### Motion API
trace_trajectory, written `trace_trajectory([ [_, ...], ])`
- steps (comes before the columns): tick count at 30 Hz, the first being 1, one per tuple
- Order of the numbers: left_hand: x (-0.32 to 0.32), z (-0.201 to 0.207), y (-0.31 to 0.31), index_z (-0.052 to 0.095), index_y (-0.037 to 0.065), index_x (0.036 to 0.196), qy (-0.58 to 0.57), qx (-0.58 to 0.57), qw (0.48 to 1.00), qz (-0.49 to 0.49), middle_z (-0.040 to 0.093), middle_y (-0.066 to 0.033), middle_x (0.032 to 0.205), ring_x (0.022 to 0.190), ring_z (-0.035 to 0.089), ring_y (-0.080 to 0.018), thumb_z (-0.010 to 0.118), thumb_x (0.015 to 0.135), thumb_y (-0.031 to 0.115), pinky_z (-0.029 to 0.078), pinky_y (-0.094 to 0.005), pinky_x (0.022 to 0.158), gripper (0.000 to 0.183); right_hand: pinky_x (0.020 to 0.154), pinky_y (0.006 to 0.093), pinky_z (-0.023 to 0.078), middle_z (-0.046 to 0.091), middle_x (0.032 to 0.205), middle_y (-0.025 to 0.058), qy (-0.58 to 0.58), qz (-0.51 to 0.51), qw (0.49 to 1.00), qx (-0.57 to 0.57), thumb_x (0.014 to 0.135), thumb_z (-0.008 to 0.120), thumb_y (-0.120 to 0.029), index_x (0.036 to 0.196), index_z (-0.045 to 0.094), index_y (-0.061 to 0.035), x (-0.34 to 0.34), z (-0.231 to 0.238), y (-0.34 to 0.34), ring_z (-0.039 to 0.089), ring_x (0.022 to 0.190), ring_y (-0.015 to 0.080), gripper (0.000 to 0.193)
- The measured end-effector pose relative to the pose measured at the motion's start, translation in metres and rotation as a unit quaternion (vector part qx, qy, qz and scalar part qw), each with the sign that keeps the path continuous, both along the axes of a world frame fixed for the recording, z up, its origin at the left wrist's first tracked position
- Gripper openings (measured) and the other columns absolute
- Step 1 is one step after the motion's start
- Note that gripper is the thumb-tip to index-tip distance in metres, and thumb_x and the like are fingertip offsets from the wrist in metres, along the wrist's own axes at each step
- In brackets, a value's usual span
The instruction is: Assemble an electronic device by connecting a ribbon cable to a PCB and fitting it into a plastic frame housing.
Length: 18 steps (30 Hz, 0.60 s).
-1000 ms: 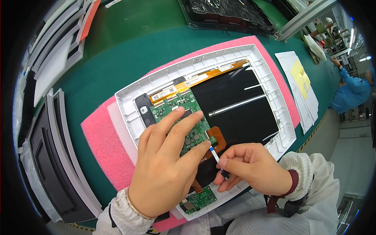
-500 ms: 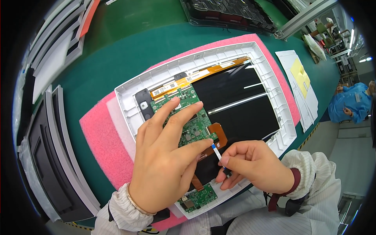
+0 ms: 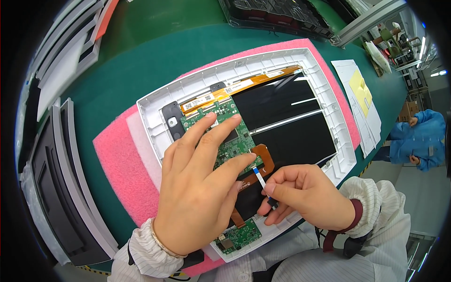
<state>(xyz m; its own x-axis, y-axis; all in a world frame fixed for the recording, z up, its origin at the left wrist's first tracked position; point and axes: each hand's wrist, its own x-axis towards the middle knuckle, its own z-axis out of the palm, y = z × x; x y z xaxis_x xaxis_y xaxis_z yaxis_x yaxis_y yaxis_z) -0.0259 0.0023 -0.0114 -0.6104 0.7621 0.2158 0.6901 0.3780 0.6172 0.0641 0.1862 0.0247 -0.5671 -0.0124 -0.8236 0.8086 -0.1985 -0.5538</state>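
A white plastic housing (image 3: 151,126) holds a black panel (image 3: 293,136) and a green circuit board (image 3: 242,141). Spread over that board is my left hand (image 3: 195,197), its fingertips resting on it and the thumb by its lower right edge. My right hand (image 3: 310,195) pinches a flat ribbon cable (image 3: 260,178), white with a blue end and a dark lower part. The blue end touches or nearly touches the board's edge beneath my left thumb; whether it sits in a connector cannot be told. An orange flex strip (image 3: 267,162) lies beside it. A smaller green board (image 3: 242,236) sits at the housing's near edge.
Pink foam (image 3: 124,169) lies under the housing on the green table (image 3: 141,63). Dark panels with grey frames (image 3: 70,188) stand at left. Papers with a yellow sheet (image 3: 361,91) lie at right, a black tray (image 3: 277,19) behind. A person in blue (image 3: 418,141) stands far right.
My left thumb has shifted slightly up, away from the cable's blue end. My right hand keeps its pinch almost unmoved. The person in blue has changed posture.
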Motion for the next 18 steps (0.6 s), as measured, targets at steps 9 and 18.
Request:
trace_trajectory([
  [9, -0.0001, -0.0021, -0.0001, 0.069, 0.012, 0.107, 0.005, 0.001, 1.0, 0.002, 0.051, -0.0141, 0.14, 0.132, 0.041, -0.0398, 0.073, 0.064, -0.001, 0.033, -0.0472, 0.106, 0.045, 0.061, 0.0252, 0.057, 0.071, 0.087, 0.0121, -0.004, 0.002, 1.0, 0.003, 0.098, 0.057, -0.019, 0.103, 0.059, 0.0031, -0.0016, -0.0004, -0.0002, 0.07, 0.07, 0.0159, 0.022],
  [18, -0.0002, -0.0008, 0.0001, 0.067, 0.01, 0.112, -0.009, 0.007, 1.0, 0.001, 0.051, -0.0145, 0.139, 0.133, 0.04, -0.0403, 0.072, 0.067, 0.0, 0.032, -0.0481, 0.107, 0.047, 0.061, 0.0247, 0.056, 0.07, 0.088, 0.0116, 0.005, 0.002, 1.0, 0.007, 0.099, 0.056, -0.017, 0.105, 0.058, 0.0034, -0.0015, 0.0014, 0.0001, 0.07, 0.069, 0.0153, 0.022],
])
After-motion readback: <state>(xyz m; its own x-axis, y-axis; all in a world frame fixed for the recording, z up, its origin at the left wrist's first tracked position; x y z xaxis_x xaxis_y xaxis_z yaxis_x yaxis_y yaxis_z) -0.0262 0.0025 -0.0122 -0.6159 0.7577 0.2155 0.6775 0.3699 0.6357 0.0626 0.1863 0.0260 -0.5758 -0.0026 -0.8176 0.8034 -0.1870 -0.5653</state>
